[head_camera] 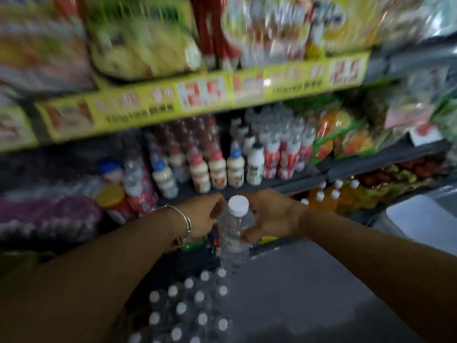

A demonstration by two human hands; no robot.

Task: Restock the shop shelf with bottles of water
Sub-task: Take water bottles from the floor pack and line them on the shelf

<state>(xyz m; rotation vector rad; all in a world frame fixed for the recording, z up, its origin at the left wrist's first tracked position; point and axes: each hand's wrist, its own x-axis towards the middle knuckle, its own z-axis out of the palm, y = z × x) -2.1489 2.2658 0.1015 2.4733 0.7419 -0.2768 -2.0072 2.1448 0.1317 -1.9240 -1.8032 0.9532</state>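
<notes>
Right hand (pixel 269 216) curled round the neck of a clear water bottle (pixel 235 231), held upright in mid-air before the shelf; left hand (pixel 202 216) touching its other side, grip too blurred to tell. Below, on the floor, a pack of white-capped water bottles (pixel 188 308), mostly full, so probably early in the restock. Dark shelf edge (pixel 296 184) just beyond; open gap left of the drink bottles (pixel 217 169), tight under the yellow price strip (pixel 197 100).

The water bottle (pixel 235 233) is clear with a white cap (pixel 238 205). The shelf strip (pixel 202 95) is yellow with red-and-white tags, blurred. The floor bottles (pixel 188 310) show white caps; the bracelet (pixel 185 219) looks silver.
</notes>
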